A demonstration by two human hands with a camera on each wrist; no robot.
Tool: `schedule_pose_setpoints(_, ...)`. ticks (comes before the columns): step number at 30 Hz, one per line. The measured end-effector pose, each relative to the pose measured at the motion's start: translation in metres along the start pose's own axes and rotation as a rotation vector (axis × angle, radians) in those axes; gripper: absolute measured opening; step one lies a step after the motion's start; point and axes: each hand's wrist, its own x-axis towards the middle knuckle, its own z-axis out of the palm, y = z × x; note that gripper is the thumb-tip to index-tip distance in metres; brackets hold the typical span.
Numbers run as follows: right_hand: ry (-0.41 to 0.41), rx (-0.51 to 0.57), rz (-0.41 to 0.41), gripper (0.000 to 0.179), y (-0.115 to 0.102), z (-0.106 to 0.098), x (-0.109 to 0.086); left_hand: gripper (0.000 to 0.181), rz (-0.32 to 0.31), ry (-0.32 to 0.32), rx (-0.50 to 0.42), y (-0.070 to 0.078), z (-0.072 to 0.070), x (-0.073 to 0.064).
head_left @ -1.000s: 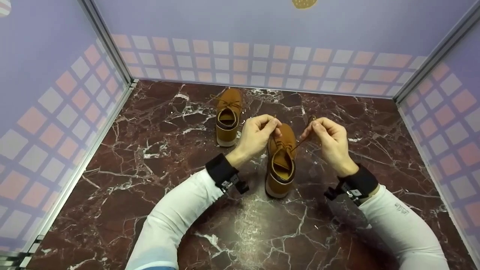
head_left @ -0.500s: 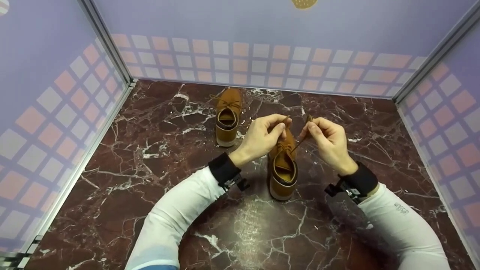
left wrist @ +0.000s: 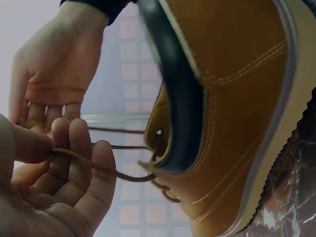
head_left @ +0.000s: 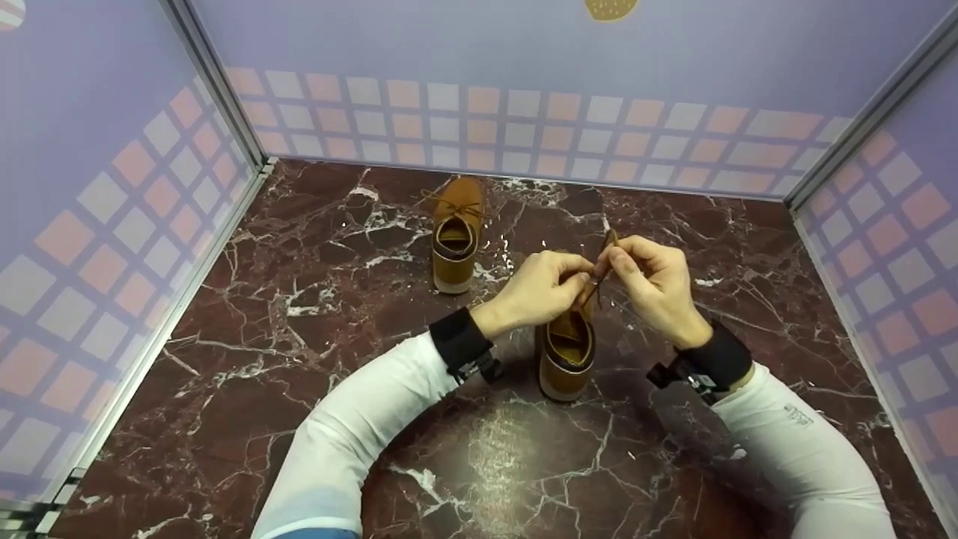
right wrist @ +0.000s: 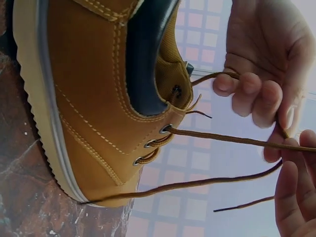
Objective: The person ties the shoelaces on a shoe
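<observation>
A tan lace-up shoe (head_left: 566, 374) stands upright before me, heel towards me. My left hand (head_left: 540, 290) is over its front and pinches a brown shoelace (left wrist: 131, 178) between thumb and fingers. Just right of it, my right hand (head_left: 653, 283) pinches the other lace, raised above the shoe. The fingertips of both hands are close together in the head view. In the right wrist view, lace lengths (right wrist: 212, 136) run from the eyelets to the fingers, and a loose lace tip (right wrist: 237, 205) hangs below. The shoe's toe is mostly hidden by my left hand in the head view.
A second tan shoe (head_left: 453, 269) with its lace tied in a bow (head_left: 455, 203) stands farther back on the left. Both stand on a dark red marbled surface (head_left: 314, 404). Purple panels (head_left: 486, 45) with checked bands enclose the back and sides.
My left hand has moved right and slightly towards me, up against the right hand's fingertips, with its lace. My right hand has shifted slightly left. The far shoe has not moved.
</observation>
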Motion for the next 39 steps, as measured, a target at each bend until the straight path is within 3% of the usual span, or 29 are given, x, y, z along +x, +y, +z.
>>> schedule_pose_setpoints(5,-0.01,-0.05,-0.022,0.022,-0.002,0.0,0.004,0.027,-0.009,-0.045,-0.009,-0.001,0.002,0.0)
schedule_pose_setpoints(11,-0.043,-0.043,-0.051,0.02,-0.003,0.004,0.008,0.026,0.004,-0.058,-0.004,-0.002,0.001,0.0)
schedule_pose_setpoints(19,-0.121,-0.097,-0.025,0.019,-0.002,0.011,0.02,0.039,0.014,-0.009,0.038,-0.004,0.001,0.001)
schedule_pose_setpoints(23,-0.194,-0.17,0.116,0.021,0.004,0.006,0.025,0.04,-0.023,-0.016,-0.038,-0.006,0.001,0.0)
schedule_pose_setpoints(27,-0.29,-0.261,0.29,0.04,0.019,-0.006,0.026,0.035,-0.067,-0.025,-0.15,-0.009,0.0,0.001)
schedule_pose_setpoints(30,-0.346,-0.302,0.366,0.052,0.03,-0.016,0.021,0.034,-0.115,-0.031,-0.256,-0.012,-0.001,0.001)
schedule_pose_setpoints(33,-0.387,-0.328,0.359,0.045,0.039,-0.023,0.014,0.034,-0.157,-0.015,-0.336,-0.017,-0.002,0.001)
schedule_pose_setpoints(39,-0.503,-0.34,0.217,0.006,0.045,-0.027,0.007,0.032,-0.205,0.024,-0.429,-0.02,-0.005,0.001)
